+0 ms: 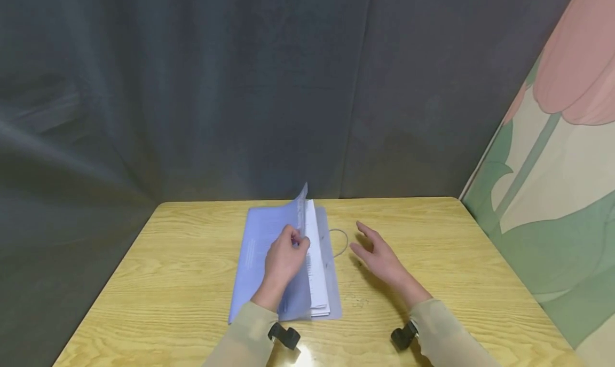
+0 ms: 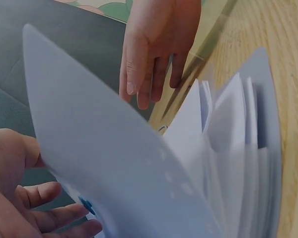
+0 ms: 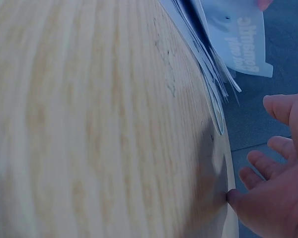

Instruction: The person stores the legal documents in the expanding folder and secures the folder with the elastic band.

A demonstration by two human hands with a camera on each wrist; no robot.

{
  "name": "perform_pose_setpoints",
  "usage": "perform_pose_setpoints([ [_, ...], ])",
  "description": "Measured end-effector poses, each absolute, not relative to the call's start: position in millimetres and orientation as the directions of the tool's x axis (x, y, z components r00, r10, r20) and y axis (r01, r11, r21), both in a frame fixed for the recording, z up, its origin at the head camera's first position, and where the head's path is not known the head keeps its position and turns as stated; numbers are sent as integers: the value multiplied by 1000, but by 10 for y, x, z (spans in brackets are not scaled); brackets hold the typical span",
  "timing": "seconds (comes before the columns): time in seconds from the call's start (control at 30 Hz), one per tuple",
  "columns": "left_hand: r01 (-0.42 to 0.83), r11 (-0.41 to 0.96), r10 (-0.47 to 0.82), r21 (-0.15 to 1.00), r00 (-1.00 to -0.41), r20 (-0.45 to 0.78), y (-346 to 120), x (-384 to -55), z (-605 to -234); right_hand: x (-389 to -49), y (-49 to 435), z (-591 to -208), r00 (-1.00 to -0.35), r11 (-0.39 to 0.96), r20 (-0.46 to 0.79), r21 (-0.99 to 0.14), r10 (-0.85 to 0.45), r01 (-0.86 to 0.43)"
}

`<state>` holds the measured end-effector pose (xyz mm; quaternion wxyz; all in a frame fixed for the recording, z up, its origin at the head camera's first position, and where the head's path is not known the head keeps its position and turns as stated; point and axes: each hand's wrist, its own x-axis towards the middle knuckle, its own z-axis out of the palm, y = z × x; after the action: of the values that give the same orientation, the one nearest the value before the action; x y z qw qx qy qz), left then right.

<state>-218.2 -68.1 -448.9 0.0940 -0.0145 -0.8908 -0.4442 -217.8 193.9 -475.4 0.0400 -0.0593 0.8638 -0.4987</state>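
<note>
A translucent blue plastic document folder [image 1: 254, 249] lies partly opened on the table, its cover raised along the right side. My left hand [image 1: 282, 257] pinches the edge of that cover [image 2: 99, 119], near a small blue snap button [image 2: 86, 204]. White papers [image 1: 317, 281] show under the lifted cover, and in the left wrist view several sheets fan apart. A thin cord loop [image 1: 347, 241] sticks out from the folder's right edge. Just right of the loop, my right hand [image 1: 383, 257] hovers above the table with fingers extended, holding nothing.
The wood-grain table [image 1: 456, 281] carries the folder near its middle. Behind it hangs a dark grey curtain [image 1: 250, 89], and a wall with a painted flower [image 1: 557, 196] stands along the right side. Small pen marks [image 1: 355, 301] dot the tabletop beside the folder.
</note>
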Motion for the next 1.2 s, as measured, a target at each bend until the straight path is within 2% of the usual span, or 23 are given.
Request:
perform_pose_setpoints([
  [0.2, 76, 630, -35, 773, -991, 126, -680, -2179, -4481, -2179, 1924, -4767, -991, 496, -10, -866, -137, -60],
  [0.63, 80, 630, -10, 773, -994, 112, -738, -2183, -4521, -2166, 1934, -4707, -989, 483, -31, -874, -146, -44],
  [0.93, 180, 658, 43, 731, -978, 202, -907, -2263, -4667, -2250, 1926, -4716, -991, 497, -12, -866, -132, -56],
  [1.07, 205, 697, 86, 687, -975, 203, -959, -2276, -4654, -2307, 1917, -4729, -991, 512, 5, -856, -132, -73],
  [1.2, 209, 785, 150, 583, -978, 148, -1004, -2272, -4707, -2359, 1887, -4729, -989, 532, 36, -840, -141, -106],
])
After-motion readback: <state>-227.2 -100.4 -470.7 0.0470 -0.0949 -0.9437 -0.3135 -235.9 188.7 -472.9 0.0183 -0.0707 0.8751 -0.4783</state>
